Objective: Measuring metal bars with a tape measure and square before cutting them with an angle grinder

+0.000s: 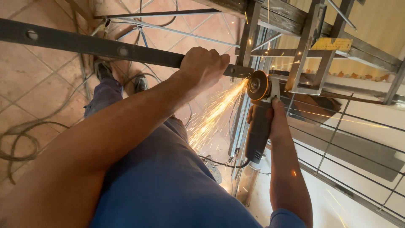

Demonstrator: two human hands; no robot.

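My left hand point(204, 65) is closed around a long dark flat steel bar point(88, 44) with bolt holes that runs in from the upper left. My right hand point(276, 122) grips the grey body of an angle grinder point(258, 126). Its disc point(257, 85) touches the bar's end just right of my left fist. A stream of orange sparks point(215, 114) sprays down and to the left from the disc. My legs in blue trousers point(160, 177) fill the lower middle of the view.
A steel frame of angle bars and thin rods point(312, 55) stands to the right, with a yellow label on it. The grinder's black cord point(223, 162) hangs below. Loose cables point(21, 139) lie on the tiled floor point(38, 84) at the left. Thin metal rods point(168, 29) lie at the top.
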